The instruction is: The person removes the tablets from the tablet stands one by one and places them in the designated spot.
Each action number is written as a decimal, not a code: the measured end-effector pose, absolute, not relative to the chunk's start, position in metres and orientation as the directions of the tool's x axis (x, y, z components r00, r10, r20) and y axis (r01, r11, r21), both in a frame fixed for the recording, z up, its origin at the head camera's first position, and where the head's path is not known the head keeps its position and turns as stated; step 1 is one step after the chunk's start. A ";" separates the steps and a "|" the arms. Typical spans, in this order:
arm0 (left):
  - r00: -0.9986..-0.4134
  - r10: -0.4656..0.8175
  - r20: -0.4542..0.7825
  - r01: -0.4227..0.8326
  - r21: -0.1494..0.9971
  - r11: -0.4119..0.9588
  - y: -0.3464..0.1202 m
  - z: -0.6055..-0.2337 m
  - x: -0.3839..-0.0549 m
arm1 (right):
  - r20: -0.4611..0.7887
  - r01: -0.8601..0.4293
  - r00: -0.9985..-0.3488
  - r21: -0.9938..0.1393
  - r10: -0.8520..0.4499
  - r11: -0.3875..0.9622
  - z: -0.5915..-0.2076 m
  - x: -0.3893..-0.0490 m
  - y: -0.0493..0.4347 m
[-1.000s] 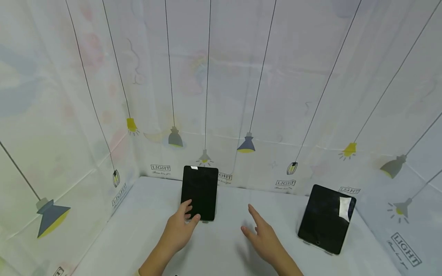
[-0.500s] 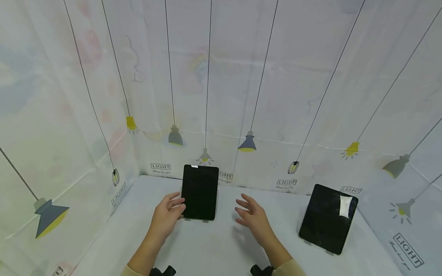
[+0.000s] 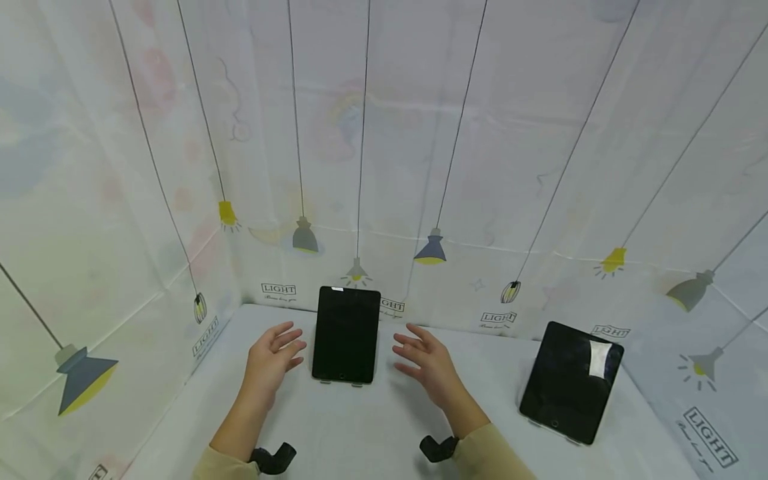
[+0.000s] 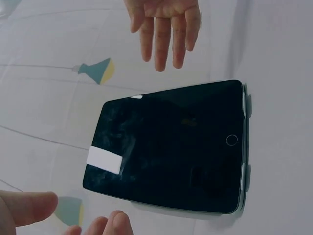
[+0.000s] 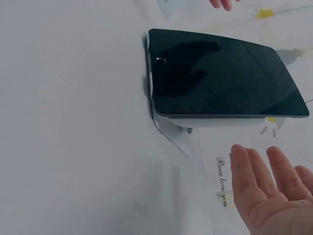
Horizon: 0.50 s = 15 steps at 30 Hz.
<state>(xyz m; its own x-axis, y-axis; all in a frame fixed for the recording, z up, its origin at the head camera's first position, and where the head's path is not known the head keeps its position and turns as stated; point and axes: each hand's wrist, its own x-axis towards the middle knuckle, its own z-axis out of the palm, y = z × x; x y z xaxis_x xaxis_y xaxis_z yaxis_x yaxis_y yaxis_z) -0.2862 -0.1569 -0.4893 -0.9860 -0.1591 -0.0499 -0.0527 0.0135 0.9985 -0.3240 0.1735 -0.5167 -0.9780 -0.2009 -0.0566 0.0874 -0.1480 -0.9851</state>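
Note:
A black tablet [image 3: 346,335] with a round home button leans tilted at the back of the table, its lower edge in small light clips. To its left is my left hand [image 3: 268,360], apart from it, fingers loosely bent and holding nothing. My right hand [image 3: 427,365] hovers on the other side, palm toward the tablet, also bare. The left wrist view has the tablet's screen [image 4: 171,142] between both hands, with a white reflection on it. From the right wrist, a light support shows behind the tablet [image 5: 220,73], and my right fingers [image 5: 244,169] are spread near its edge.
A second black tablet [image 3: 567,387] stands tilted at the right of the white table [image 3: 360,433], with a bright reflection on its screen. Behind rises a white curtain [image 3: 396,167] printed with hanging lamps. Black straps [image 3: 273,460] are on both wrists.
My left hand has drawn left, away from the tablet's lower left corner that it overlapped. My right hand has shifted left and a little farther forward, closer to the tablet.

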 end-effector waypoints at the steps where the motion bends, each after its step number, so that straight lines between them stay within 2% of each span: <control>1: -0.987 -0.153 -0.052 -0.053 0.999 0.005 -0.158 -0.488 -0.288 | -0.062 0.094 -0.978 -0.984 -0.199 -0.154 -0.515 -0.325 0.172; 15: -0.993 -0.090 -0.078 -0.072 0.995 -0.067 -0.167 -0.491 -0.331 | -0.056 0.087 -0.979 -0.985 -0.198 -0.151 -0.504 -0.341 0.155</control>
